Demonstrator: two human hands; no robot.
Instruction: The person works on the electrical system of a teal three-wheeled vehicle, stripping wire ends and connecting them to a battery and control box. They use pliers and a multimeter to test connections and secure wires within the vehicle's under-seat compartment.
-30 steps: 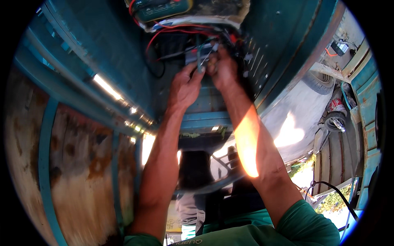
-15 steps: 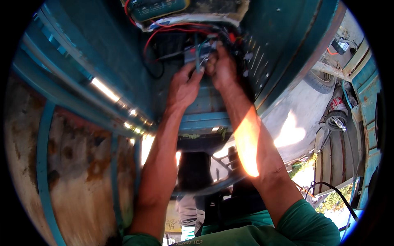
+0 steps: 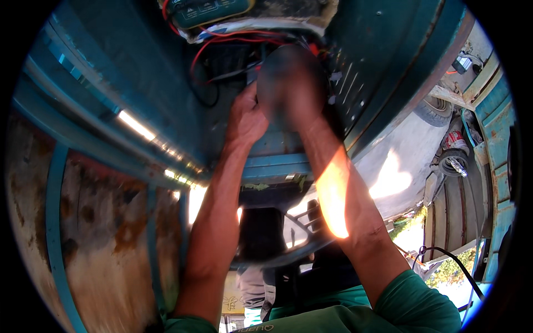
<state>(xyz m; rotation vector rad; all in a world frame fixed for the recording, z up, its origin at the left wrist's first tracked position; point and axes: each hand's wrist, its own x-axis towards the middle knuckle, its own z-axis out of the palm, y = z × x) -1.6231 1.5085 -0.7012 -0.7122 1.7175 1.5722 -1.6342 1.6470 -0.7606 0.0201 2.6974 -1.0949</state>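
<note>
Both my hands are close together inside a teal metal compartment. My left hand (image 3: 246, 117) is curled at the near left edge of a small grey box (image 3: 252, 76) and appears to grip it; only a sliver of the box shows. A round blurred patch covers most of my right hand (image 3: 304, 102), which lies just to the right, its fingers smeared out of sight. Red wires (image 3: 244, 39) run behind the hands. Left of them hangs a black cable loop (image 3: 210, 103).
A dark green device (image 3: 214, 11) with a yellowish edge sits at the top. Teal metal walls (image 3: 383, 72) flank the compartment. Below my forearms is a dark curved bar (image 3: 283, 256). At right lie a tyre (image 3: 434, 111) and a red-labelled bottle (image 3: 452, 140).
The view has shifted slightly. My hands stay in about the same place; the blurred patch now covers the right hand and much of the grey box, which were visible before.
</note>
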